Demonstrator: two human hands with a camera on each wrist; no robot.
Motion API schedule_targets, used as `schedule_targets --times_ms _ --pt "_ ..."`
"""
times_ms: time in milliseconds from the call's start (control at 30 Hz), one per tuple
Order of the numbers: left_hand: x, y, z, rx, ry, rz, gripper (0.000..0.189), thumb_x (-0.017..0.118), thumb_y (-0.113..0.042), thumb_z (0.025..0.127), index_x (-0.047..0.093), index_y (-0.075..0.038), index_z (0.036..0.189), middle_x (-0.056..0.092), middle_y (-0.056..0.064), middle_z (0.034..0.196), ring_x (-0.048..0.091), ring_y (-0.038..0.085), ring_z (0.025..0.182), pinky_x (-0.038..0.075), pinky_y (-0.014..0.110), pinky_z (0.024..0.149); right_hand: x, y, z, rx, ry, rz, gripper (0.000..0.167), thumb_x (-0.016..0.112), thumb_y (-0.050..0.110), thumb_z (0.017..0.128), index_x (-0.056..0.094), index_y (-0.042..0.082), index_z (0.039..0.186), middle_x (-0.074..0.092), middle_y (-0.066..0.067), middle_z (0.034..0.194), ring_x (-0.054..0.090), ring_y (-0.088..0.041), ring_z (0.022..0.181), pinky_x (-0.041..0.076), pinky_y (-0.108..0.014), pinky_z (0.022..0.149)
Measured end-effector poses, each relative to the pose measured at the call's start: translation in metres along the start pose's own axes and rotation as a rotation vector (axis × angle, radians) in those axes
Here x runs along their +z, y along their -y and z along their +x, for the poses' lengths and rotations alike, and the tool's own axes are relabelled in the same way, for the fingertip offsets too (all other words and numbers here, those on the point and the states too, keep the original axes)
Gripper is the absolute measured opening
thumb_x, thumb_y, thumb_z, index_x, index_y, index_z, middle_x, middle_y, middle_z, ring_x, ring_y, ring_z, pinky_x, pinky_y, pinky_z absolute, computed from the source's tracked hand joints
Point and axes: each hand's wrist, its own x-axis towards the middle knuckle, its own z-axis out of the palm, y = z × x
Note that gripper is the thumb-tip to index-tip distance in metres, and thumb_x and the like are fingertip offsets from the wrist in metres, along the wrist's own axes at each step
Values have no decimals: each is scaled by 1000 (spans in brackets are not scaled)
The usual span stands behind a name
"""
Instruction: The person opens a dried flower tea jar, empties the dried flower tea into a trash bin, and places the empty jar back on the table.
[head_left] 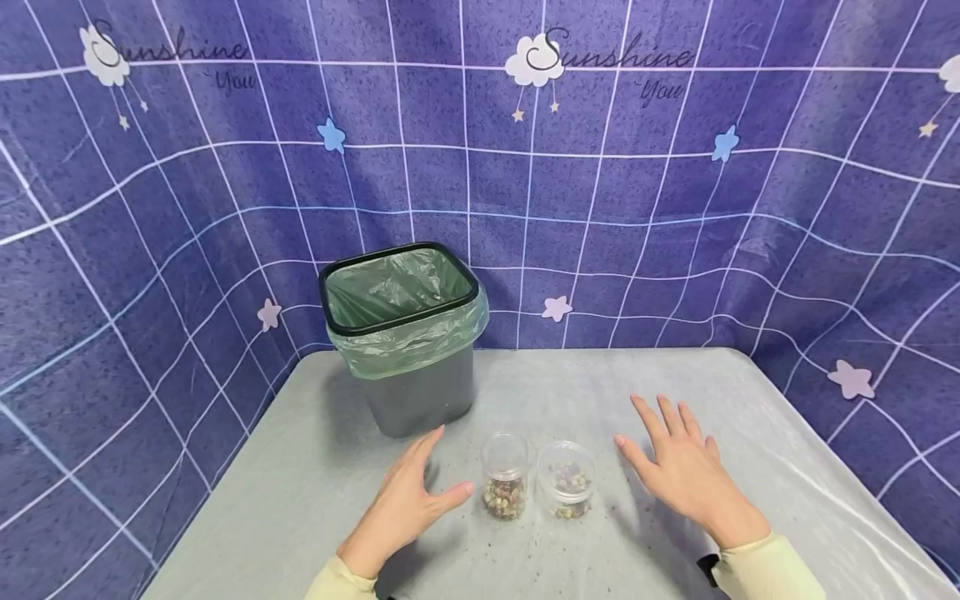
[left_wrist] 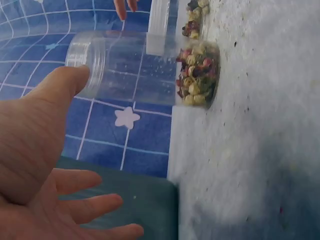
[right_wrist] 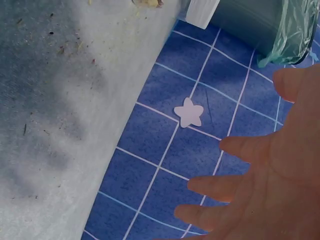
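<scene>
I see gridded blue cloth (head_left: 585, 187) behind the bin (head_left: 423, 392), dark specks (right_wrist: 25, 129) on the grey counter (head_left: 262, 517) before it. Left hand (head_left: 403, 504) and right hand (head_left: 681, 471) both have fingers (right_wrist: 247, 149) spread.

The left hand (head_left: 401, 504) has its left fingers (head_left: 426, 447) extended forward, and its left thumb (head_left: 453, 497) stretched well apart from them, on the side toward the right hand (head_left: 686, 477). In the left wrist view, three of these fingers show with gaps between them. Behind them, the left wrist (head_left: 365, 552) runs into a pale yellow left sleeve (head_left: 341, 582). The right hand shows its back, its right fingers (head_left: 672, 421) straight and fanned, its right thumb (head_left: 636, 457) angled out beside them toward the left hand. Behind those fingers, the right wrist (head_left: 738, 523) enters a matching right sleeve (head_left: 768, 571). Both sets of fingers are well apart
</scene>
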Motion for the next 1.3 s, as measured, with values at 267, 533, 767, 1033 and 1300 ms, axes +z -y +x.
schedule_targets --times_ms 267,533,767,1033,1300 --pt "17 -4 6 -27 100 -95 97 84 -50 82 41 -6 156 44 21 157 41 45 144 37 65 112 -1 -1 4 -15 -14 -2 78 40 66 102 31 18 163 28 -30 163 21 -60 147 23 -86 101" --pt "35 -9 8 14 173 -128 99 86 -46 80 39 -2 155 46 23 155 49 43 139 41 62 110 -1 3 11 -17 -4 12 80 38 68 102 29 20 164 25 -29 165 19 -60 148 23 -85 103" --pt "45 -14 11 -31 228 -190 97 87 -43 81 38 0 153 53 24 146 50 42 137 42 62 108 -2 9 16 -26 -7 15 79 38 68 102 29 19 164 26 -30 164 20 -60 148 24 -84 103" --pt "57 -16 12 -27 216 -242 92 90 -37 76 44 0 147 62 15 133 60 35 125 50 57 102 -2 19 22 -40 -5 19 79 37 68 103 30 17 163 27 -30 164 20 -60 148 23 -83 105" --pt "63 -14 16 -37 196 -246 86 92 -38 75 50 -3 141 66 11 124 65 25 110 55 48 93 3 20 27 -44 -10 26 79 38 67 103 31 17 163 28 -29 164 21 -59 148 23 -83 106"
